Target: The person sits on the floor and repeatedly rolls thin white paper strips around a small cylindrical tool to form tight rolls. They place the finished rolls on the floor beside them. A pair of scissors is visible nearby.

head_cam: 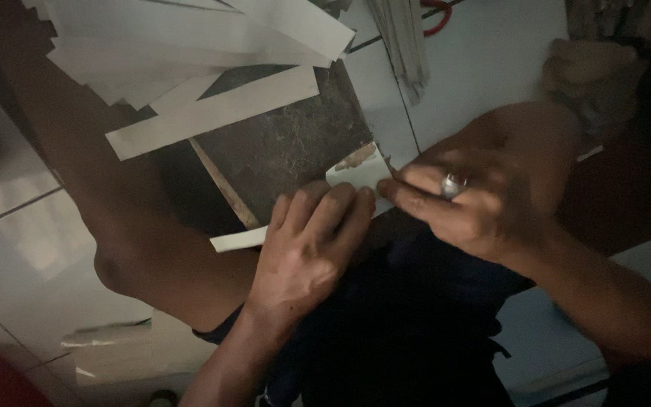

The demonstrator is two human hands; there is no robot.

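My arms are bare to the elbow and beyond, no sleeves or watch on either wrist. On my right hand (491,185) I wear a silvery ring (452,185) with a shiny raised top. My left hand (307,245) is unadorned. Dark blue shorts (408,316) cover my lap.

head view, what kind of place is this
Probably a home floor used as a craft spot: pale square floor tiles, a dark speckled board under a heap of long white paper strips, and both hands pressing a small white folded paper piece.
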